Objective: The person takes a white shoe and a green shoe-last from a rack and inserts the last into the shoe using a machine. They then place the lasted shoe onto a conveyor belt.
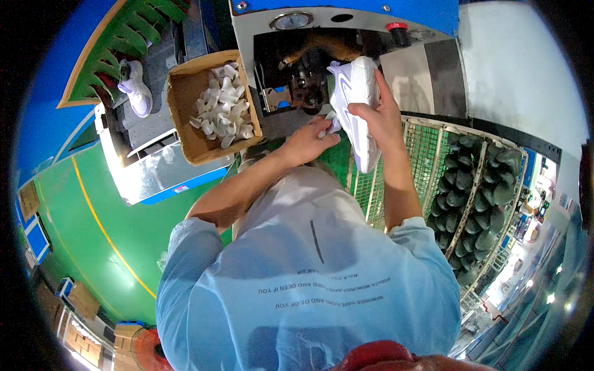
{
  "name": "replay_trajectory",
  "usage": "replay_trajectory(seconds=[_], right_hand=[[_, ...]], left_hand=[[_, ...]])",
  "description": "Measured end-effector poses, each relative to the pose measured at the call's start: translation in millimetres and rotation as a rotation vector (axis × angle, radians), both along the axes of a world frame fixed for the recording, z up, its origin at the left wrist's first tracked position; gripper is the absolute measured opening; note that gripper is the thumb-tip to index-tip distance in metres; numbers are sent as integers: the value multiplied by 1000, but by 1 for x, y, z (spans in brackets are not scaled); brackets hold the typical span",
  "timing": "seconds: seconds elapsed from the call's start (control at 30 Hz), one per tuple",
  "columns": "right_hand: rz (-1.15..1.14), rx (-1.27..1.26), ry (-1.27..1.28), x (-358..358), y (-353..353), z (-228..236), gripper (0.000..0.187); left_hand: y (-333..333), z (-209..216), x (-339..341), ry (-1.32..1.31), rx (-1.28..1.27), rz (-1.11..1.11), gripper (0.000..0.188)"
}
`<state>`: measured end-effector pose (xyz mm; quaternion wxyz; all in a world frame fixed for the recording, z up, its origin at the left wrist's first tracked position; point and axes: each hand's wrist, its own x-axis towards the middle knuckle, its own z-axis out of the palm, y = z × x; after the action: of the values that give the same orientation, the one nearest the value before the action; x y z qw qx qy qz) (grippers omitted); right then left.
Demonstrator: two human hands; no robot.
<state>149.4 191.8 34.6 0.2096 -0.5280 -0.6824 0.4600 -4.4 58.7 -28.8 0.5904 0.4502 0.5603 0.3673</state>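
My right hand [385, 117] grips a white sneaker [354, 86] with purple trim, its thumb across the sole side and its fingers behind. The shoe is tipped on its side, with its sole facing right. Close to the shoe's left side, my left hand [309, 141] is closed, pinching a small pale piece [335, 121]. Whether that piece is part of the shoe or separate, I cannot tell. Just beyond both hands is the dark opening of a machine [246, 28], with a metal mechanism [307, 86] inside.
A cardboard box [189, 151] of white curved plastic pieces [224, 108] stands left of the machine opening. Farther left, another white sneaker [135, 91] rests on a dark conveyor [158, 83]. A wire rack [436, 161] holding rows of dark curved pieces [461, 179] stands at right. The machine carries a red button [396, 26].
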Motion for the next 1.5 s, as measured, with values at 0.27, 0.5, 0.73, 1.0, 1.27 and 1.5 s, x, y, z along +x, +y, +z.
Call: replay_trajectory(seconds=[0.27,0.5,0.73,1.0,1.27,1.5], right_hand=[[386,287,-759,-63,-1,-18,105],[327,347,-809,-77,13,-37,97],[185,671,-497,-47,1,-66,93],[150,781,-369,-7,-47,-36,83],[194,590,-366,52,-170,0,91],[-227,-374,-116,68,-117,8,100]], left_hand=[[26,-71,18,-407,-276,44,58],[7,-105,-16,-388,-348,284,50],[-32,-83,-46,-351,-457,143,31],[-11,-68,-42,-578,-573,179,37],[-18,12,-11,-854,-567,-201,88],[-29,-20,5,-822,-775,-251,71]])
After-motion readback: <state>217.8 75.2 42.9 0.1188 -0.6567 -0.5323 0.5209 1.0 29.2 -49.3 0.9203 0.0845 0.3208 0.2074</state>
